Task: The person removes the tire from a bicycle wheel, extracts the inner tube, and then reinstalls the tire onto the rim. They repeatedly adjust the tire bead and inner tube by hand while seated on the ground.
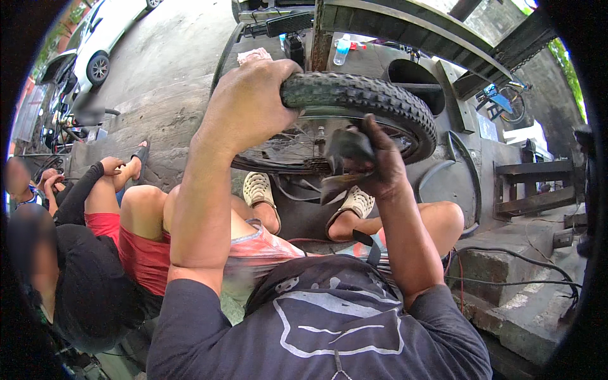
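A bicycle wheel with a knobby black tire (361,92) is held tilted in front of me, above my feet. My left hand (250,104) is closed around the tire at its left end. Below the tread, spokes and the dark sprocket (318,166) show. In my right hand (387,168), at the wheel's near right side, is a floppy black rubber-like piece (348,152). It is somewhat blurred and bends down below my fingers; its exact kind cannot be made out. The thumb points up towards the tire.
Close on my left sits a person in dark clothing and red shorts (136,259). A clear bottle (342,50) stands beyond the wheel, by a metal frame (411,28). To the right are a loose black tire strip (474,183), black cables (513,253) and concrete blocks (487,269).
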`<state>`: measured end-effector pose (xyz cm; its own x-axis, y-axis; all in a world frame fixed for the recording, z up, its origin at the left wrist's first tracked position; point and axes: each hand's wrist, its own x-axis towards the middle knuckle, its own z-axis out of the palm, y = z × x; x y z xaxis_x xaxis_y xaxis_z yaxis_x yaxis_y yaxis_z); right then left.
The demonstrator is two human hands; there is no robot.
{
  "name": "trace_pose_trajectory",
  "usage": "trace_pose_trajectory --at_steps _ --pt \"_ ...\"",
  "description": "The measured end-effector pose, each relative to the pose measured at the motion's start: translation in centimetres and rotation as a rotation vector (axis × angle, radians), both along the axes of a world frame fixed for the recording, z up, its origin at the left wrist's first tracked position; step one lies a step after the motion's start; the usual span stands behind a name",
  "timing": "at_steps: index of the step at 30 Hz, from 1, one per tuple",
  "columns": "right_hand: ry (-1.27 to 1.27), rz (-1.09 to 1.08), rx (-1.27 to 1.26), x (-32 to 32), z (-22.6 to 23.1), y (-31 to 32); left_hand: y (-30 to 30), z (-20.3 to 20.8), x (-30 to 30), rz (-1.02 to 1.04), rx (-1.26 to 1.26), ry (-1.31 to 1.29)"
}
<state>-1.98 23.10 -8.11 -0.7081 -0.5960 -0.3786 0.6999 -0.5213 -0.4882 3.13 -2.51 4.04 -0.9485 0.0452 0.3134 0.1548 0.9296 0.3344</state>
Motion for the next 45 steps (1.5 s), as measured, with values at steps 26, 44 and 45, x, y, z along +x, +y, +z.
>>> trace_pose_trajectory --at_steps 26,44,45 --pt "-0.139 -0.405 0.048 -2.0 -5.1 7.4 0.8 -1.3 -0.5 0.036 0.095 -0.165" --pt "0.031 -0.304 -0.155 -2.6 -3.3 8.7 0.0 -1.9 -0.3 0.036 0.086 -0.088" --pt "0.075 -0.253 -0.115 -2.1 -2.9 8.2 -0.1 -1.6 -0.1 0.031 0.094 -0.097"
